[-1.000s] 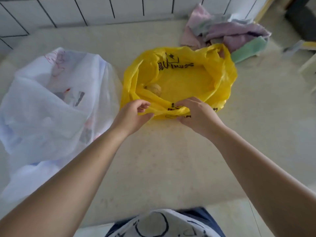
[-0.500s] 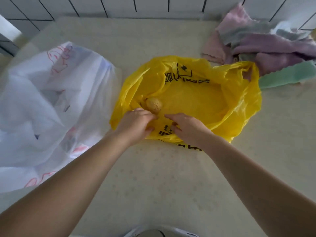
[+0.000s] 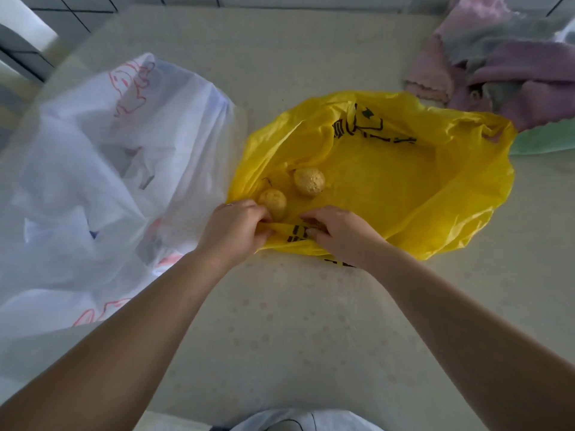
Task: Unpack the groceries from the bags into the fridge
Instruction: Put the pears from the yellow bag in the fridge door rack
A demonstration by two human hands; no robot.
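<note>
A yellow plastic bag [image 3: 404,181] with black print lies spread open on the counter. Inside it sit two small round tan items, one [image 3: 309,181] near the middle left and one [image 3: 273,202] right by my left fingers. My left hand [image 3: 236,231] and my right hand [image 3: 339,234] both pinch the bag's near rim, fingers curled over the yellow plastic. A large white plastic bag [image 3: 102,169] with red drawings stands to the left; its contents are only dim shapes through the plastic.
A heap of pink, purple, grey and green cloths [image 3: 504,66] lies at the back right, touching the yellow bag. The pale counter [image 3: 295,321] stretches toward me. A tiled wall runs along the back.
My hands have drawn the yellow bag's near rim wider apart, and a second round item now shows inside. The view has tilted further down over the bag.
</note>
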